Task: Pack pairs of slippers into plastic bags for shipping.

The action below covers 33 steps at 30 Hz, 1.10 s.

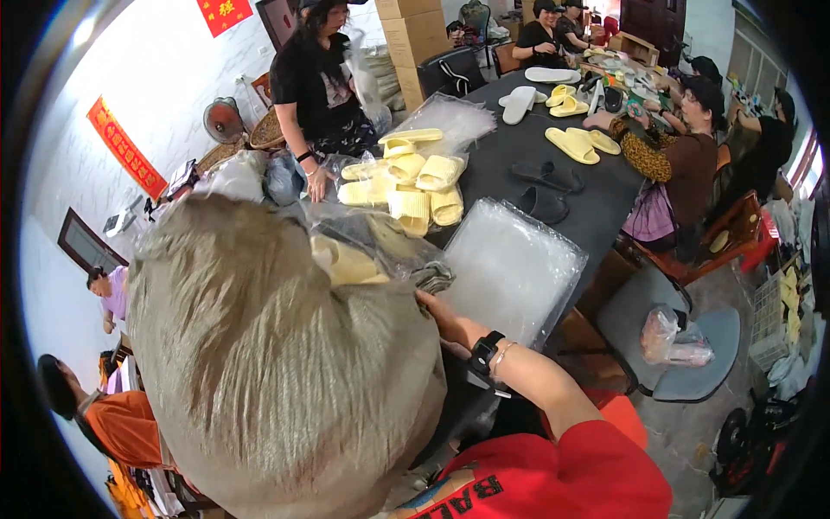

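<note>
a big tan woven sack (277,363) bulges before me, beside the dark worktop (506,145). my right fingers (439,313) touch its right edge, tips hidden; i cannot tell whether they clamp it. my left hand is out of sight. beyond lie yellow slippers (408,208) and clear plastic bags (514,268).

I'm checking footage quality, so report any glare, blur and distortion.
Head view: the lamp at upper left burns out white; the stacked clear plastic bags carry pale glare; the top edge of the woven sack looks slightly soft; the fisheye leans the red wall banner and blackens the corners.
</note>
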Tool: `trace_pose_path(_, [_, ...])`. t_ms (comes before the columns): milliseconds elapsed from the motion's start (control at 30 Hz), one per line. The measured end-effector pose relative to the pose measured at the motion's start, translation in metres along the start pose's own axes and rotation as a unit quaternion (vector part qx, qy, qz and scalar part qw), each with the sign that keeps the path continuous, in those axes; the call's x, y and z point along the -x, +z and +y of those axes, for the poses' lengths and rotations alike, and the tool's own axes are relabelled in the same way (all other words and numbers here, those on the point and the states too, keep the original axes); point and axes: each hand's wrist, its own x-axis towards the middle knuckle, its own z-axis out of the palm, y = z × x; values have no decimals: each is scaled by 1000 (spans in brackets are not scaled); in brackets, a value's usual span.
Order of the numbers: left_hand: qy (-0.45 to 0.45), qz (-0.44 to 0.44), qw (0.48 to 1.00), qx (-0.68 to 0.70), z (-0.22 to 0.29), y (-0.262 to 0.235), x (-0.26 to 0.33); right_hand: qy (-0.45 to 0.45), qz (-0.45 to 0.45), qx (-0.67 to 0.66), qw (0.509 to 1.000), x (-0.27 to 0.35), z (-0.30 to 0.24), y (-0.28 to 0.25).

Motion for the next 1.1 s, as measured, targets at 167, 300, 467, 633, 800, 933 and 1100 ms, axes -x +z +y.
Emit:
trace_pose_path(167, [-34, -2, 998, 44, 41, 52, 18, 251, 41, -22, 967, -8, -17, -44])
trace_pose_path(300, [-84, -4, 991, 104, 89, 138, 43, 315, -17, -90, 945, -4, -39, -97])
trace_pose_path(467, [-142, -57, 975, 162, 149, 222, 40, 362, -24, -95, 927, -2, -54, -142])
trace_pose_path(633, [-263, -222, 911, 225, 184, 244, 25, 17, 72, 291, 954, -5, -65, -241])
trace_pose_path(800, [-142, 85, 980, 111, 189, 294, -19, -53, 208, 664, 716, 20, -106, -320])
trace_pose_path(933, [-73, 105, 986, 104, 183, 319, -59, 157, 191, 609, 754, 35, -99, -347])
trace_pose_path(1100, [-45, 107, 988, 104, 196, 324, -94, 189, 148, 634, 735, 26, -81, -322])
